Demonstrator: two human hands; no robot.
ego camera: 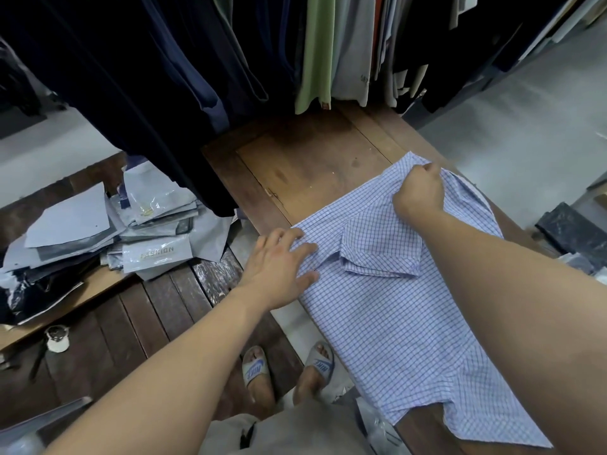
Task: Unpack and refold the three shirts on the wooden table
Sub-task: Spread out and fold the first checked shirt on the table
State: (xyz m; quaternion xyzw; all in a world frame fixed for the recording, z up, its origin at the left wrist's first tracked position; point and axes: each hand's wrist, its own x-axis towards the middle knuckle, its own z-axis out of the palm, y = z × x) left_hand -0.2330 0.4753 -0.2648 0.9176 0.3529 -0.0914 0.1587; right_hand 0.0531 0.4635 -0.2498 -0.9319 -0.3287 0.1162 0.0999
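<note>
A light blue checked shirt point(394, 316) lies spread on the wooden table point(312, 159), its lower part hanging over the near edge. One short sleeve is folded inward across the shirt's middle. My left hand point(279, 267) presses flat on the shirt's left edge with straight fingers. My right hand point(420, 192) is curled into a fist that grips the fabric at the shirt's far top edge. Only this one shirt is visible on the table.
Dark and pale garments point(197, 77) hang on a rail over the table's far end. A heap of grey plastic packaging bags point(131, 231) lies on a lower wooden surface at the left. A small white jar point(57, 338) stands below it. My sandalled feet point(289, 369) are beside the table.
</note>
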